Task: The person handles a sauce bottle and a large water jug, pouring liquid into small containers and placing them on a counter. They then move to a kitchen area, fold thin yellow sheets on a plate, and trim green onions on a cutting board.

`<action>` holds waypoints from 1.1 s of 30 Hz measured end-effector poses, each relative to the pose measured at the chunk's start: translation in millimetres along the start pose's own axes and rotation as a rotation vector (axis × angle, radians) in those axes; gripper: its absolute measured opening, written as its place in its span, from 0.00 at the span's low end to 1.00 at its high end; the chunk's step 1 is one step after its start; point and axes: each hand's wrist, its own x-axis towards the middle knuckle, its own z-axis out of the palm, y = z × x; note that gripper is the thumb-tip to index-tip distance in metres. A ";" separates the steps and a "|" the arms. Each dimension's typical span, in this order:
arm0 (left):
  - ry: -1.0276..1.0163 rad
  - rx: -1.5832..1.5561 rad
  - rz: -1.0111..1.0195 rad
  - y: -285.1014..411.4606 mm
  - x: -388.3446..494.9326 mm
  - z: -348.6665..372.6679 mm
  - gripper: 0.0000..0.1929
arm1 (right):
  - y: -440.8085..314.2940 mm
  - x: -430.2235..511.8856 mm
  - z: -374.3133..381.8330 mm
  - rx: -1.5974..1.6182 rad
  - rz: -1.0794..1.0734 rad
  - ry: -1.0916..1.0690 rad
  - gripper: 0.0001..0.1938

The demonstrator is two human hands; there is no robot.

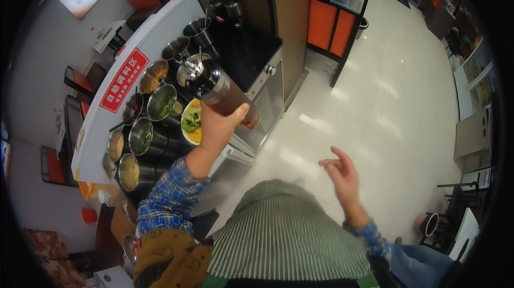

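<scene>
My left hand [221, 123] is closed around a clear bottle [229, 95] of brown liquid with a black collar and a shiny metal top. The bottle is tilted, its top towards the steel pots on the condiment counter. Partly behind my left hand stands a bowl [190, 124] with green leaves and yellow food. Chopped greens lie in one steel pot [164, 105] and in another pot [141, 137] beside it. My right hand [343, 175] hangs over the floor on the right, its fingers apart and holding nothing.
Two similar dark bottles [233, 9] stand at the counter's back corner. A white ledge [94, 135] with a red sign borders the pots. An orange-panelled partition [327, 27] stands beyond the counter. At the lower right are a black chair [451, 207] and a person's jeans-clad leg [417, 258].
</scene>
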 end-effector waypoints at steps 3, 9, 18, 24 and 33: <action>0.229 0.162 0.123 -34.5 86.7 14.9 0.37 | -7.9 38.1 -15.5 0.025 0.020 0.002 0.25; 0.462 0.488 -0.073 -110.7 216.9 21.7 0.45 | 2.3 63.2 -30.3 -0.008 0.058 0.093 0.24; 0.592 0.550 -0.071 -235.7 309.4 11.9 0.45 | 18.3 56.4 -56.8 -0.072 0.095 0.630 0.23; 0.659 0.486 -0.127 -249.9 338.9 9.6 0.44 | 25.2 86.0 -33.5 0.075 0.001 0.713 0.23; 0.649 0.519 -0.164 -257.1 350.4 10.8 0.44 | 19.8 107.5 -23.0 0.090 0.026 0.700 0.22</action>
